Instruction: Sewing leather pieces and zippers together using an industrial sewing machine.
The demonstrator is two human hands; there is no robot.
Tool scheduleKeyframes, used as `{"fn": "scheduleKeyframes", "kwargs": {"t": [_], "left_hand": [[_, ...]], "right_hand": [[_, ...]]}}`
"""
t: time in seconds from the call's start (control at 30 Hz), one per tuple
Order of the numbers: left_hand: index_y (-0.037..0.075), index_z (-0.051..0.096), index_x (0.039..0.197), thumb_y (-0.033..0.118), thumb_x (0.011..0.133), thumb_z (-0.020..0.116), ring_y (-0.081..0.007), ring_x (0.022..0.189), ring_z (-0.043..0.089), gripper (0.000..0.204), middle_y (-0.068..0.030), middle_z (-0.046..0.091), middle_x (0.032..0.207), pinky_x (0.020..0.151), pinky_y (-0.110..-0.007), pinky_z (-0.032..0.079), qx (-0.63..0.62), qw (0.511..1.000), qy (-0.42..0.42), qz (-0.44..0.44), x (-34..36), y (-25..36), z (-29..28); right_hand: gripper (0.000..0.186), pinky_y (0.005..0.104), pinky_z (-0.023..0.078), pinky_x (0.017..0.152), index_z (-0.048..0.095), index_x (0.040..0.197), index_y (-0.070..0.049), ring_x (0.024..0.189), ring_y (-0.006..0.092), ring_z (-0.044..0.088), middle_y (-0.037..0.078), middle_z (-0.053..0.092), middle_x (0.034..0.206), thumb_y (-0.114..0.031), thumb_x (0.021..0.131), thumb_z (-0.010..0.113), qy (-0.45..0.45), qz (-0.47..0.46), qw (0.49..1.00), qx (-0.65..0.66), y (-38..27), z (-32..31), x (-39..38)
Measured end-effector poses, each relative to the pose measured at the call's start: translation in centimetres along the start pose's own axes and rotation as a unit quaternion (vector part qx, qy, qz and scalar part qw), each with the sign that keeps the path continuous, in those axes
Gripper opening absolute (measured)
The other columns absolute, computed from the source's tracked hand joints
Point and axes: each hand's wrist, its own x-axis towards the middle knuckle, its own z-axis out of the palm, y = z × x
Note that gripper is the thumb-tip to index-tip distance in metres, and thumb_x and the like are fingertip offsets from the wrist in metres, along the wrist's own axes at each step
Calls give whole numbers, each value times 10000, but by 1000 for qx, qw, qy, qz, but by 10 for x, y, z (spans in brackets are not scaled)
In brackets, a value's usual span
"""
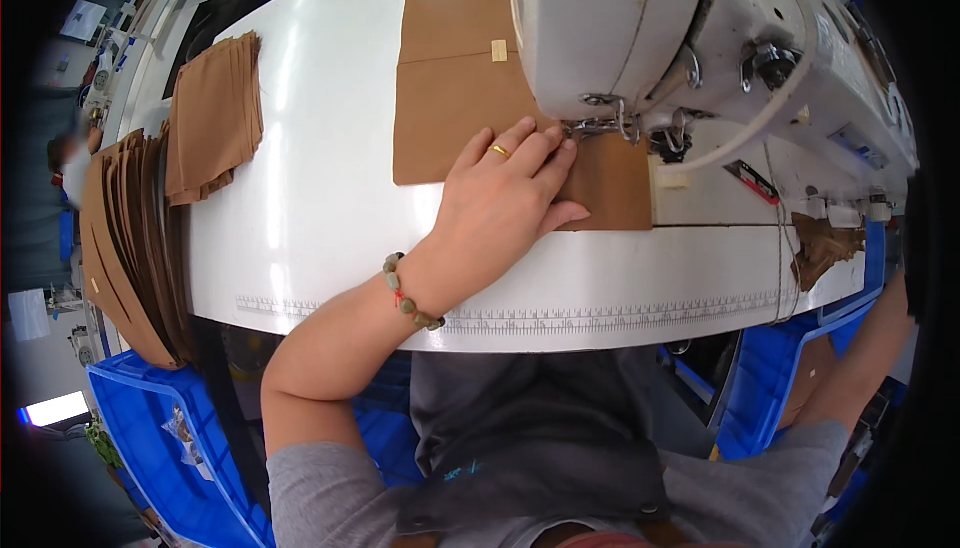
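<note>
My left hand [508, 180], with a ring and a beaded bracelet, lies flat with its fingers stretched over a brown sheet, leather-like in look [455, 108]. Its fingertips press the sheet close beside the presser foot [592, 129] of a white sewing machine [610, 28]. The sheet has a crosswise seam and a small pale sticker; part of it passes beneath the machine head, which hides the needle area. My right forearm reaches out to the far right, and the hand itself is lost past the picture's dark rim.
At left, brown pieces are stacked on the white table [320, 148], and a thicker pile [135, 248] hangs over its edge. Blue bins [175, 448] stand below on both sides. A red-and-black tool [752, 182] and brown scraps [825, 248] lie at right.
</note>
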Motion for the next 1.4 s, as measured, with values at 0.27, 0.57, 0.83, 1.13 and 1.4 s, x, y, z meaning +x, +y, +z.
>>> {"fn": "scheduleKeyframes", "kwargs": {"t": [0.27,0.57,0.83,1.13,1.4], "left_hand": [[76,718,1306,454,857,780,-283,1326,611,590,-66,677,1331,1083,-484,495,14,1000,-8,-1,0,-1,1],[86,720,1312,453,856,782,-277,1320,615,588,-63,674,1345,1093,-489,491,12,1000,-12,-9,0,0,0],[90,720,1320,453,864,776,-271,1313,619,586,-56,674,1360,1094,-497,488,23,1000,-6,-8,0,-1,3],[91,717,1321,461,868,768,-268,1312,619,588,-54,673,1360,1095,-498,484,29,999,-14,-9,0,-1,2],[88,715,1320,461,870,768,-266,1309,620,587,-52,674,1357,1096,-497,483,28,1000,-6,-12,-1,0,3]], "right_hand": [[271,509,541,984,676,1116,-22,985,299,638,124,656,1028,-241,960,702,-13,102,991,89,91,44,26],[310,510,531,1017,642,1199,-18,1061,312,628,138,645,1122,-250,995,651,49,225,904,360,128,42,68],[348,511,522,1047,611,1273,-14,1130,324,619,150,635,1206,-258,1025,605,44,263,857,442,136,69,63],[393,512,512,1080,577,1356,-11,1206,338,609,163,624,1300,-267,1060,553,45,262,816,513,142,60,74],[434,512,503,1109,546,1431,-7,1275,350,600,175,614,1384,-276,1091,508,43,270,787,552,140,76,62]]}}
